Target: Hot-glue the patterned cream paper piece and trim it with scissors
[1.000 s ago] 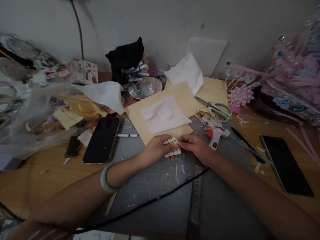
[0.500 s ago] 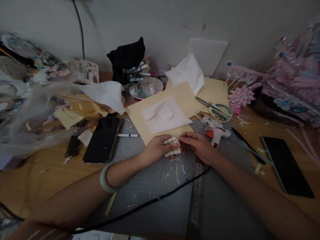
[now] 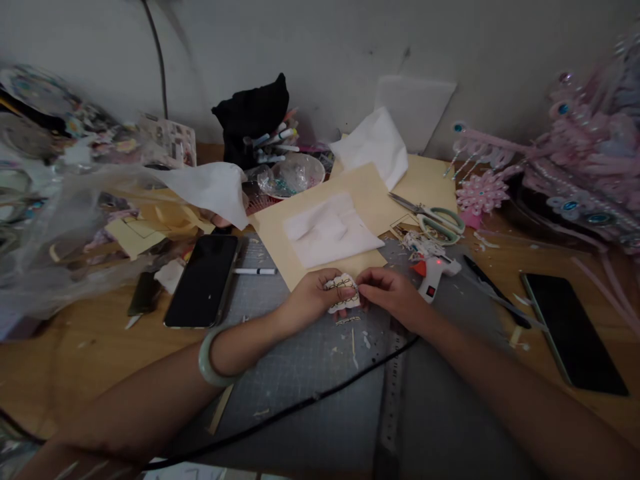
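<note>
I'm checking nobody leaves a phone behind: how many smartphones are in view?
2: a black smartphone lies left of the left hand, and a green-edged smartphone lies right of the right hand. Others may be hidden.

Place: a craft workspace; whether in a home or a workshop, I cannot tell
Worktop: a wooden table [image 3: 85, 360] against a bare wall [image 3: 340, 53], a gridded cutting mat [image 3: 300, 360] on it
Tools: scissors [image 3: 420, 210], a hot glue gun [image 3: 434, 275] with its red light on, a ruler [image 3: 393, 393] on the mat
Supplies: yellow card [image 3: 273, 227], a cluster of markers [image 3: 277, 139], a bowl [image 3: 317, 168] of small turquoise bits
Ornaments: a pink beaded flower [image 3: 483, 193] beside pink, gem-set trimmings [image 3: 570, 203]
Litter: paper scraps [image 3: 367, 339] strewn over the mat
</note>
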Action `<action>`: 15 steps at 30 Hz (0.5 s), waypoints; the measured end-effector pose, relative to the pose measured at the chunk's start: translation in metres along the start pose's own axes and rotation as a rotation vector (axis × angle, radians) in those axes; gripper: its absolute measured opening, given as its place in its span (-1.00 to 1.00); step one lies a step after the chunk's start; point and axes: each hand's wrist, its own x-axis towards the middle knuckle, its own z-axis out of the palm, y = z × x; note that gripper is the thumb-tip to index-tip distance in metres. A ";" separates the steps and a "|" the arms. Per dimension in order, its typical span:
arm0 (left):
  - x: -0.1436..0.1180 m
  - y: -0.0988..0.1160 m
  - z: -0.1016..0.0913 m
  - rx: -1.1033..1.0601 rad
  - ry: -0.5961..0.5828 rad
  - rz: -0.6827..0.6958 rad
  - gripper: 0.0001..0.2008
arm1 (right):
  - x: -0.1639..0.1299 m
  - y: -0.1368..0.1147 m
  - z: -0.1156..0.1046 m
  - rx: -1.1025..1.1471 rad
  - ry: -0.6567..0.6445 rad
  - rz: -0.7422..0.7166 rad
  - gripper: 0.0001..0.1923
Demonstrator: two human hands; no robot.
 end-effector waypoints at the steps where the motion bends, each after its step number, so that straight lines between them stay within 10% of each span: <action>1: 0.000 0.000 0.000 0.000 0.001 -0.003 -0.78 | 0.000 0.000 0.001 -0.009 0.006 -0.003 -0.93; 15: 0.001 -0.004 0.000 -0.011 0.055 0.051 -0.76 | 0.002 -0.003 0.001 0.066 0.065 0.006 -0.88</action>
